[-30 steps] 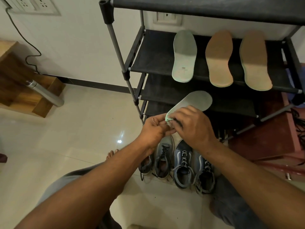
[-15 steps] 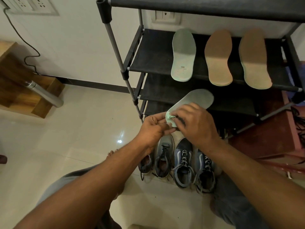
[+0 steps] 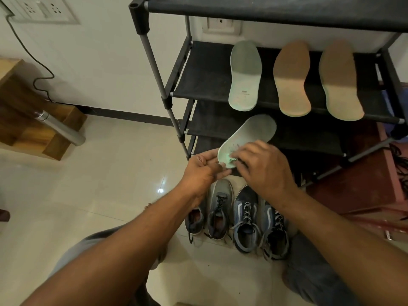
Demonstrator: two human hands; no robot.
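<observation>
Head view: pale green insole (image 3: 250, 136) held in mid-air in front of the lower shelves of the black shoe rack (image 3: 153, 62), above the shoes on the floor (image 3: 106, 184). Its heel end sits low between both hands; the toe end points up and right toward the rack, top face tilted to the camera. Left hand (image 3: 203, 167) pinches the heel edge from the left, thumb on top, fingers underneath. Right hand (image 3: 262, 168) covers the heel from the right, fingers curled onto the insole's face, fingertips pinching at the heel rim close to the left thumb. What exactly the fingertips pinch is too small to tell.

On the rack's middle shelf (image 3: 205, 78) lie a second green insole (image 3: 244, 76) and two tan insoles (image 3: 291, 80), side by side, heels toward the camera. Grey sneakers (image 3: 219, 208) and blue sneakers (image 3: 246, 224) stand in a row on the floor below the hands, toes toward the rack. Far left: wooden block (image 3: 26, 120) with a metal tube (image 3: 59, 129) sticking out, wall socket (image 3: 42, 9) above, cable (image 3: 42, 76) hanging down from it.
</observation>
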